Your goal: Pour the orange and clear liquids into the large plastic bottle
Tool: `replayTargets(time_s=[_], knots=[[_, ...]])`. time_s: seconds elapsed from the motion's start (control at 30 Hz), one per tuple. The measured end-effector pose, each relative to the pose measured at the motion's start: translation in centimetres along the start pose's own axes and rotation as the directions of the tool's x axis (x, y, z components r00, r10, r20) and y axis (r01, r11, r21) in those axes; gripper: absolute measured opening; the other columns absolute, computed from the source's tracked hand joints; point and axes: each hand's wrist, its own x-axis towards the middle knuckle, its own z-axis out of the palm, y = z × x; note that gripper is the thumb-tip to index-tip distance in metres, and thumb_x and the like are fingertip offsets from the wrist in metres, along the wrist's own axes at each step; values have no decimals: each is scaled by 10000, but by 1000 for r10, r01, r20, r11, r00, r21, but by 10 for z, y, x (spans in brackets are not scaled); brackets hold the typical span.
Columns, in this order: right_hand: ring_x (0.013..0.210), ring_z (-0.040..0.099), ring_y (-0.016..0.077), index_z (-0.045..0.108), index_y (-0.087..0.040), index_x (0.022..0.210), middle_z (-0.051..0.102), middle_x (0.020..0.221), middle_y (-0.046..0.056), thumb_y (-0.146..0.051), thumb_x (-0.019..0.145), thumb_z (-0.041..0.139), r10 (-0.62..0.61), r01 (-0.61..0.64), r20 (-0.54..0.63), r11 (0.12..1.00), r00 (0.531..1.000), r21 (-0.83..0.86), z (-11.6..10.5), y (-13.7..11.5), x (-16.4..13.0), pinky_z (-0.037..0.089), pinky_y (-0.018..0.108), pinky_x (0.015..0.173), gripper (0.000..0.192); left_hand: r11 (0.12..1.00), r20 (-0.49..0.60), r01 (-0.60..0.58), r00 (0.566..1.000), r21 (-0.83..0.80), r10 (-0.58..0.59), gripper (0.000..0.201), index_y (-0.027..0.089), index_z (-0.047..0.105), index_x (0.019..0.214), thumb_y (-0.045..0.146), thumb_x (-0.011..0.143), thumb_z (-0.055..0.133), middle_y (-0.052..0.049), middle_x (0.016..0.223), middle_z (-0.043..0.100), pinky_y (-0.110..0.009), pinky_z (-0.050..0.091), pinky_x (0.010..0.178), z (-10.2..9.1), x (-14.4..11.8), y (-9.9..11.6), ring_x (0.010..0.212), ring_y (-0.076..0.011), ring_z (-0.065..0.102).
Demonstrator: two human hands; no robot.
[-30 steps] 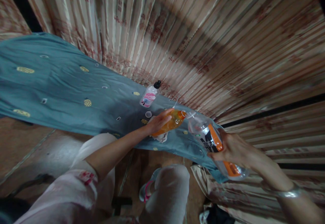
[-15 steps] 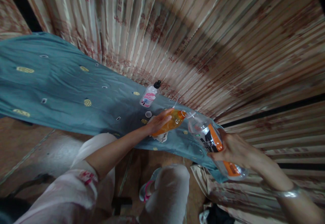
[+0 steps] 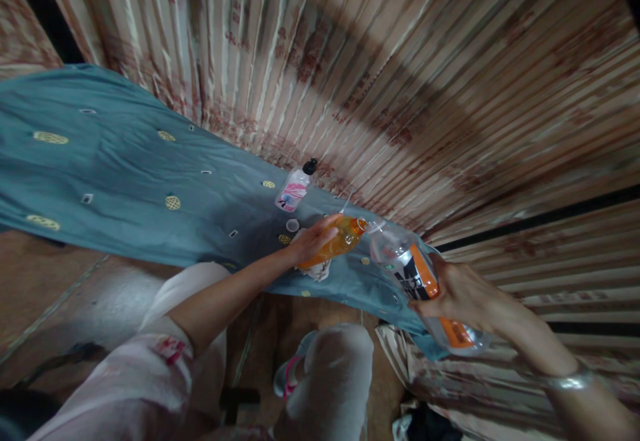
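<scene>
Currently my left hand (image 3: 310,244) wraps orange bottle (image 3: 340,239), resting on teal cloth (image 3: 125,181). Right hand (image 3: 457,294) closed around tilted clear bottle (image 3: 417,281), mouth touching orange bottle's neck. Small pink-labelled bottle (image 3: 295,189) stands nearby.

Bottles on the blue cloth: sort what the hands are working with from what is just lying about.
In hand:
orange bottle, held by left hand
clear bottle, tilted toward it, held by right hand

Lying about:
pink-labelled bottle
small cap
</scene>
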Motion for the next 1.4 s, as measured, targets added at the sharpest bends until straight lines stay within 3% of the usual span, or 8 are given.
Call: replayTargets(time_s=[0.23,0.6,0.7,0.83,0.93,1.07,1.23,1.4], knots=[[670,469,198,469,-366,816,432,685,-78,-690,698,742,-11,11,-15,1000,1000,4,1,1,0,413,397,660,440,998,-18,8,1000,58,-7,832,302,733,1860,787,1188,666,-75,1963,719,-576,498,1612,-2,1,-1,1872,-427,648],[679,440,198,453,-374,812,387,694,-85,-687,695,732,-11,11,-8,1000,1000,-14,1,0,1,395,399,674,435,993,-4,35,999,110,-35,804,272,654,1923,694,1240,622,-101,1955,727,-521,542,1568,0,-1,10,1855,-383,666],[676,423,189,433,-373,790,382,689,-85,-660,713,753,-12,11,-4,1000,1000,-16,2,1,1,392,391,666,437,993,-1,56,998,104,-56,832,281,655,1923,697,1203,621,-92,1977,704,-508,486,1603,1,-1,13,1888,-360,633],[645,384,176,386,-382,744,345,652,-93,-613,757,792,-27,27,7,1000,1000,-15,2,3,1,364,383,631,467,993,11,72,997,93,-74,958,213,613,1952,772,1174,600,-126,2030,639,-519,426,1634,0,-2,17,1913,-403,594],[633,386,180,372,-386,735,343,636,-96,-589,769,820,-42,42,-8,999,999,-8,1,3,0,347,373,600,493,993,14,81,996,88,-83,1009,232,598,1967,826,1151,615,-106,2040,629,-524,402,1649,0,-3,18,1923,-427,571],[632,392,184,369,-386,724,330,638,-97,-574,758,847,-44,44,-22,999,999,-7,0,1,-1,348,370,597,515,993,9,75,997,89,-76,936,320,633,1945,816,1152,610,-50,2020,657,-547,390,1664,-1,-2,15,1919,-399,581],[649,390,186,377,-381,735,346,658,-85,-591,761,816,-35,35,-1,999,999,5,-2,-3,-2,363,380,624,487,997,-26,42,999,66,-40,800,287,712,1865,703,1182,667,-83,1924,754,-560,484,1613,-1,1,6,1865,-404,653],[644,412,191,419,-374,771,352,649,-95,-598,735,823,-17,17,-18,1000,1000,4,-2,-2,0,389,379,634,464,998,-14,36,999,51,-36,834,320,716,1858,766,1154,687,-66,1954,729,-532,469,1622,0,2,1,1892,-384,625]])
